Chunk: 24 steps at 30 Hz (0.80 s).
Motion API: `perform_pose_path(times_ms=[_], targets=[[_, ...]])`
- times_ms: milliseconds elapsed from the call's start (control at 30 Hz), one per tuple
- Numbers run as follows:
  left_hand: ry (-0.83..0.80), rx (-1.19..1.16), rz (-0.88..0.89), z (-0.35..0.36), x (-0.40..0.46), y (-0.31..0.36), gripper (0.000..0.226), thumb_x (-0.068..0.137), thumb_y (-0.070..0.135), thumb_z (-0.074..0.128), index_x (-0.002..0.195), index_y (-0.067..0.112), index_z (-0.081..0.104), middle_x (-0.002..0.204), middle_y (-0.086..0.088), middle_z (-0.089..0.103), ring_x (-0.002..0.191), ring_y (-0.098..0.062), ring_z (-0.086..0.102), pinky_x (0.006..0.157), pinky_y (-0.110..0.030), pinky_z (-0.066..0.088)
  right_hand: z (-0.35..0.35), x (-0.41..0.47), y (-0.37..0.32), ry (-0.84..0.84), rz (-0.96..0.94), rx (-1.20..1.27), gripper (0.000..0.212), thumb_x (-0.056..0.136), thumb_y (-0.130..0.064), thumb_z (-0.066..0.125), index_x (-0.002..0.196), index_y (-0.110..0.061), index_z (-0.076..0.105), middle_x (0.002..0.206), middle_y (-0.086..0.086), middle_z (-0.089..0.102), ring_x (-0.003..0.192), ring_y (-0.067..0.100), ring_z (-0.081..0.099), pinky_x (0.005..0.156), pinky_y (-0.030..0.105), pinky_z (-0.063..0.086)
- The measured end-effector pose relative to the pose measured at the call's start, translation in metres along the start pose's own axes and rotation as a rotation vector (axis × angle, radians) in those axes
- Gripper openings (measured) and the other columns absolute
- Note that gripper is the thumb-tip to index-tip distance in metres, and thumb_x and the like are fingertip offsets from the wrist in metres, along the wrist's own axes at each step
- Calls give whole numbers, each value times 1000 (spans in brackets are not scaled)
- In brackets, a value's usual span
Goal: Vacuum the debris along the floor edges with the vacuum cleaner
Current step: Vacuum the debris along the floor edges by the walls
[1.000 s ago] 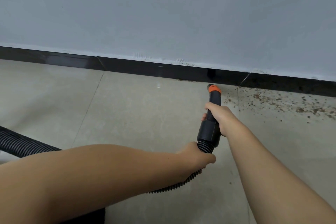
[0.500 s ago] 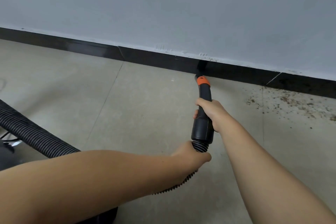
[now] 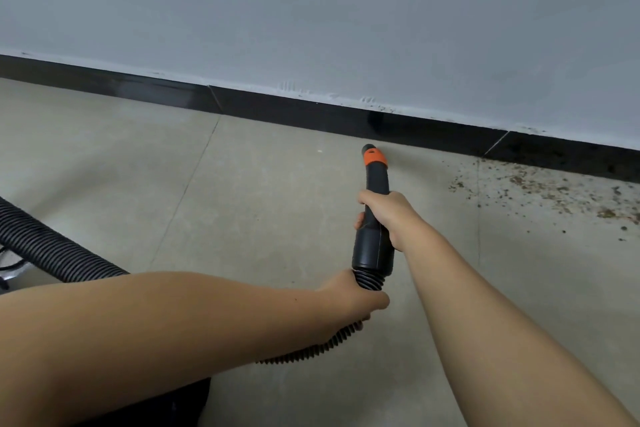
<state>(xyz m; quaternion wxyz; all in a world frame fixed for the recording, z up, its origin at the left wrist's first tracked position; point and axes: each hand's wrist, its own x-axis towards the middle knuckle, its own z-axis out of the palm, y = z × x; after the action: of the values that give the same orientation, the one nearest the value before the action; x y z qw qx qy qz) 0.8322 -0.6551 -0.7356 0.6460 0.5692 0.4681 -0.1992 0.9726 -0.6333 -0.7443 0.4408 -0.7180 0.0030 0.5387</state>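
Right hand grips black vacuum nozzle w/ orange collar, tip near black skirting; left hand grips ribbed black hose. Left floor stretch looks done; brown debris far right remains

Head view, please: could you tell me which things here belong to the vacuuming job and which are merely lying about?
Job:
vacuum nozzle, gripped by right hand
ribbed hose, held by left hand
debris along the baseboard

Lying about:
thin cable at the left edge
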Motion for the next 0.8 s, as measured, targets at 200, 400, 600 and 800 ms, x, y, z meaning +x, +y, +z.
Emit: perform_pose_path(times_ms=[200, 400, 600, 800], targets=[[-46, 115, 30, 40, 8, 40, 13, 81, 15, 61, 86, 14, 50, 69, -3, 53, 51, -14, 50, 50, -22, 44, -74, -3, 2, 172, 17, 138, 26, 83, -12, 61, 107, -7, 52, 64, 8, 61, 47, 19, 60, 52, 28, 50], [-7, 108, -37, 51, -6, 37, 14, 82, 15, 62, 87, 15, 49, 69, -5, 54, 50, -14, 50, 47, -21, 45, -66, -18, 4, 83, 32, 88, 24, 85, -8, 58, 107, -3, 51, 60, 10, 59, 46, 21, 58, 49, 27, 50], [-47, 244, -51, 58, -29, 21, 15, 82, 15, 62, 88, 12, 49, 69, -5, 55, 53, -16, 51, 52, -24, 47, -65, -46, 27, 144, 71, 113, 19, 85, -8, 57, 102, -3, 50, 68, 11, 58, 50, 22, 57, 46, 25, 48], [-146, 114, -10, 106, -22, 2, 15, 83, 15, 59, 81, 15, 45, 69, -4, 49, 50, -12, 47, 40, -17, 40, -93, -52, 57, 227, 45, -16, 13, 82, -9, 58, 93, -7, 50, 56, 8, 59, 43, 20, 58, 53, 29, 53]])
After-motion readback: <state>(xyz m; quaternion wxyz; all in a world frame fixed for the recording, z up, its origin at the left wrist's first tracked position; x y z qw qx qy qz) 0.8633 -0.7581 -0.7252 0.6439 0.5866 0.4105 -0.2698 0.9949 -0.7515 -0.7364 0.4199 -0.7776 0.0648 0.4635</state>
